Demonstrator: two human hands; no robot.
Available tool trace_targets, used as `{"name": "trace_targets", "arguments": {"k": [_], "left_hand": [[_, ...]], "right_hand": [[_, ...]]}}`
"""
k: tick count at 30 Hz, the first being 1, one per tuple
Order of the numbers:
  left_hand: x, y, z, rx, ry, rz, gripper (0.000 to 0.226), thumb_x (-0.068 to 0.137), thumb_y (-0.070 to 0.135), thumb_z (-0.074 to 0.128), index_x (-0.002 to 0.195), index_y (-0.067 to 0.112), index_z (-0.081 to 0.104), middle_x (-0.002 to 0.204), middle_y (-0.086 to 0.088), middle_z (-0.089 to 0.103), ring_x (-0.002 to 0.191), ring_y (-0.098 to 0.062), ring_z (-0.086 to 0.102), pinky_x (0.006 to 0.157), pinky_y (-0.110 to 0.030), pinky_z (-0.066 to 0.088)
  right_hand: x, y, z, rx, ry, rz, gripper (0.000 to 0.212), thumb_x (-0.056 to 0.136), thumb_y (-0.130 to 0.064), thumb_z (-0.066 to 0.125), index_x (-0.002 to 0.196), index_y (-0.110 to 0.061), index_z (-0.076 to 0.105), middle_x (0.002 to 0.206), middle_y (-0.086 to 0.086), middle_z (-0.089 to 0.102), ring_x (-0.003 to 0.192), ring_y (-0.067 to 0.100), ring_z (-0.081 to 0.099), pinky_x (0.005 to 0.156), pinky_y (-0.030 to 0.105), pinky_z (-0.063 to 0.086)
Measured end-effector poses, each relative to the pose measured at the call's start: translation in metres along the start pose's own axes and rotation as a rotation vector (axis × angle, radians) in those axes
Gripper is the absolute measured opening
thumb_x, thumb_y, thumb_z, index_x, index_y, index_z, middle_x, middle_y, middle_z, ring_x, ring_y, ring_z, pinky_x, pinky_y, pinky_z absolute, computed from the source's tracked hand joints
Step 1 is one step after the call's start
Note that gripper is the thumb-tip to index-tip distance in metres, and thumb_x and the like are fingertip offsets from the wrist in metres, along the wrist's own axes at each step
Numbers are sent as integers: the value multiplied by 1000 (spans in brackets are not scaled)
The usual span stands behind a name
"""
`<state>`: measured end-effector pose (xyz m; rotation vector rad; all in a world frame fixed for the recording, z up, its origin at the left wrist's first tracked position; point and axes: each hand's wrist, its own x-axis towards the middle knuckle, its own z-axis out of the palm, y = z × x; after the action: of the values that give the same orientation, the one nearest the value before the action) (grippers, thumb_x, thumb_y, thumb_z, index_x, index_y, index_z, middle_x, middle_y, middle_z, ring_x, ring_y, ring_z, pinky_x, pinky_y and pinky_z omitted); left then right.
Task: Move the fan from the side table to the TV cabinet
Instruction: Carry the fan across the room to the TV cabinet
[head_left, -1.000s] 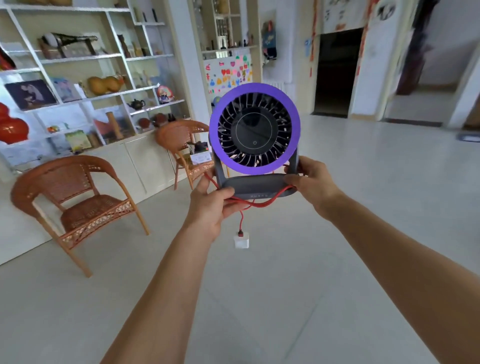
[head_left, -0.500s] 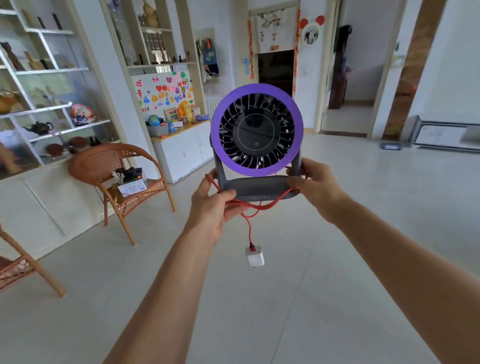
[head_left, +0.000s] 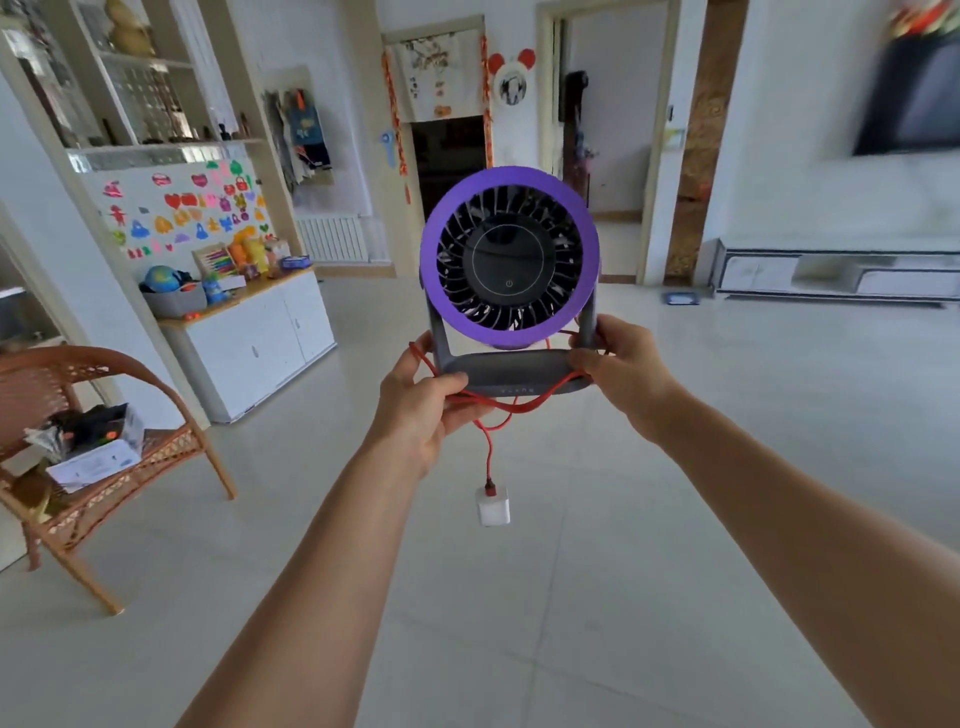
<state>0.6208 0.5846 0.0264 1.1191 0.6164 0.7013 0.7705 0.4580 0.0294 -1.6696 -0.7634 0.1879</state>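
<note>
Transport is the step in hand: the fan (head_left: 509, 260) is carried in mid-air at arm's length, upright, its purple ring and dark grille facing the wearer, above the tiled floor (head_left: 571, 597). It rests on no surface. The TV cabinet (head_left: 836, 273), judged to be the low white unit along the right-hand wall under the dark wall-mounted screen (head_left: 914, 88), lies well apart from the fan and to its right.

Recommended procedure:
- Keep the grey base (head_left: 511, 371) level so the fan head does not tip forward.
- Turn toward the cabinet and choose a bare stretch of its top before lowering.
- Set the base down flat, then release one hand at a time.
- Mind the red cable (head_left: 488, 441): it loops under the base and hangs down with the white plug (head_left: 493, 512) dangling free. A swinging plug could catch on the cabinet edge or end up trapped under the base; gathering it first is advisable.

Grip state:
- The left hand (head_left: 421, 410) is clenched around the left end of the base and the foot of the left upright, with part of the cable loop pinched under its fingers.
- The right hand (head_left: 623, 374) is closed on the right end of the base, thumb forward against the foot of the right upright.
- Both hands bear the load together; neither is released.

A wicker chair (head_left: 78, 447) stands at the left, clear of the route.
</note>
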Motion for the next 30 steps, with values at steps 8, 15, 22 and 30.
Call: {"name": "trace_targets", "arguments": {"k": [8, 15, 22, 30], "left_hand": [[160, 2, 62, 43, -143, -41, 53, 91, -9, 56, 128, 28, 50, 120, -18, 67, 95, -34, 73, 75, -41, 63], [279, 4, 123, 57, -233, -56, 53, 90, -10, 57, 126, 28, 52, 121, -20, 66, 97, -36, 72, 80, -46, 62], [381, -3, 189, 76, -281, -68, 51, 90, -9, 58, 124, 29, 51, 122, -19, 65, 97, -35, 72, 76, -43, 63], [497, -32, 296, 71, -300, -77, 53, 90, -9, 58, 126, 30, 49, 120, -18, 65, 96, -35, 72, 75, -42, 63]], "right_hand": [[140, 42, -14, -39, 146, 20, 9, 86, 5, 59, 93, 9, 59, 80, 9, 55, 71, 17, 52, 58, 15, 46], [247, 72, -32, -20, 253, 46, 10, 86, 8, 57, 87, -3, 58, 76, 5, 55, 70, 15, 53, 59, 14, 46], [351, 108, -59, -9, 312, 58, 12, 85, 8, 58, 87, -3, 58, 69, 2, 53, 66, 14, 54, 64, 22, 48], [479, 167, -127, -48, 329, 32, 11, 85, 6, 58, 84, -5, 57, 67, 0, 53, 65, 14, 52, 54, 13, 44]]}}
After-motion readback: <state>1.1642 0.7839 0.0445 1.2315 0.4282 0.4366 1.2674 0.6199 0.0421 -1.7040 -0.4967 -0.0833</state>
